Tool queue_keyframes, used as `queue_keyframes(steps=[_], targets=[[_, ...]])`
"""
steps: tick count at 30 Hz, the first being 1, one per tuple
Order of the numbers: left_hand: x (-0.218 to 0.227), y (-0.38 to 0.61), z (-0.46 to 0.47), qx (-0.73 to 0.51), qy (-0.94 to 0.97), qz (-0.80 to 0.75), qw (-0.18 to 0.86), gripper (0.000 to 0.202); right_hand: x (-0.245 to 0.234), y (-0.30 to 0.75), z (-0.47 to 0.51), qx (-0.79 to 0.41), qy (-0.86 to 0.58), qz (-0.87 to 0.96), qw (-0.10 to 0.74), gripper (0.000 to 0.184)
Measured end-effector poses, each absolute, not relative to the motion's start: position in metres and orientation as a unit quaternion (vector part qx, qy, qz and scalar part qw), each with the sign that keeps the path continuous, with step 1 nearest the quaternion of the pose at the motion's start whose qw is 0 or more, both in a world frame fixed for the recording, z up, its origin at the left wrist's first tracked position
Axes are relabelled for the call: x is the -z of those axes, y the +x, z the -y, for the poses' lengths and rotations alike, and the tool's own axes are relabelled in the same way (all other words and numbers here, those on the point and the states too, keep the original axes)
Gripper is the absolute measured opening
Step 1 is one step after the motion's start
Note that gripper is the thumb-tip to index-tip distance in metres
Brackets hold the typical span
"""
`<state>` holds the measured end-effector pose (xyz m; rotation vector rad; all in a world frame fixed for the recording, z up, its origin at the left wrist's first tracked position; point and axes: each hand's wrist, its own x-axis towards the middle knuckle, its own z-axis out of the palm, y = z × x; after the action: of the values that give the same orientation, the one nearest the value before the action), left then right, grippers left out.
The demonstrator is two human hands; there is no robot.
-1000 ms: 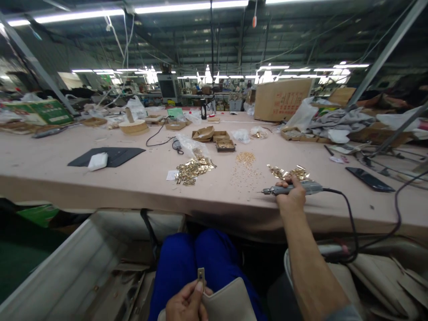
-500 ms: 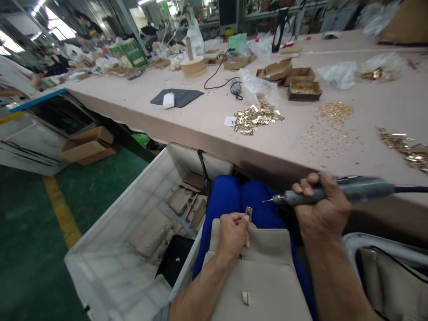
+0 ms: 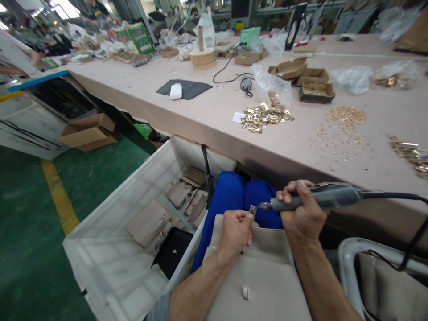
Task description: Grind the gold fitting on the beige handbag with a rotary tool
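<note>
Across my lap in blue trousers lies a beige bag (image 3: 267, 276) with its flap edge toward the table. My left hand (image 3: 236, 229) is closed at that edge, pinching a small gold metal plate (image 3: 253, 210) that sticks up past the leather. In my right hand (image 3: 302, 211) is a grey electric screwdriver (image 3: 321, 196), fingers wrapped round its body and its cord trailing right. The tip of its bit is at the plate; whether it touches a screw is too small to tell. A small metal fitting (image 3: 246, 292) sits on the bag's front.
A white bin (image 3: 110, 254) at my left holds beige bags and a black one (image 3: 173, 252). On the table (image 3: 207, 116) lie gold plates (image 3: 265, 116), small gold pieces (image 3: 347, 116) and cardboard trays. Another white container (image 3: 347, 254) stands at my right. A person works far left.
My right hand has brought the screwdriver left and slightly down, so its bit has closed the gap to the gold plate. My left hand keeps its pinch. The view has shifted slightly.
</note>
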<state>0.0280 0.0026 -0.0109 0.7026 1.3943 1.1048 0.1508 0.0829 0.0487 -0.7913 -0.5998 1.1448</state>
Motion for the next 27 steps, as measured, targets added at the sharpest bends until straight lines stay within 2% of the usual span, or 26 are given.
queue_keyframes(steps=[8,17,27], targets=[[0.012,0.025,-0.001,-0.466,0.306,-0.595,0.579,0.034,-0.049,0.149,-0.081,-0.51,-0.365,0.288,0.724,0.032],[0.012,0.026,-0.002,-0.472,0.302,-0.594,0.578,0.036,-0.053,0.144,-0.076,-0.508,-0.353,0.339,0.709,0.024],[0.012,0.028,-0.004,-0.475,0.289,-0.592,0.583,0.031,-0.062,0.141,-0.069,-0.505,-0.335,0.429,0.67,0.018]])
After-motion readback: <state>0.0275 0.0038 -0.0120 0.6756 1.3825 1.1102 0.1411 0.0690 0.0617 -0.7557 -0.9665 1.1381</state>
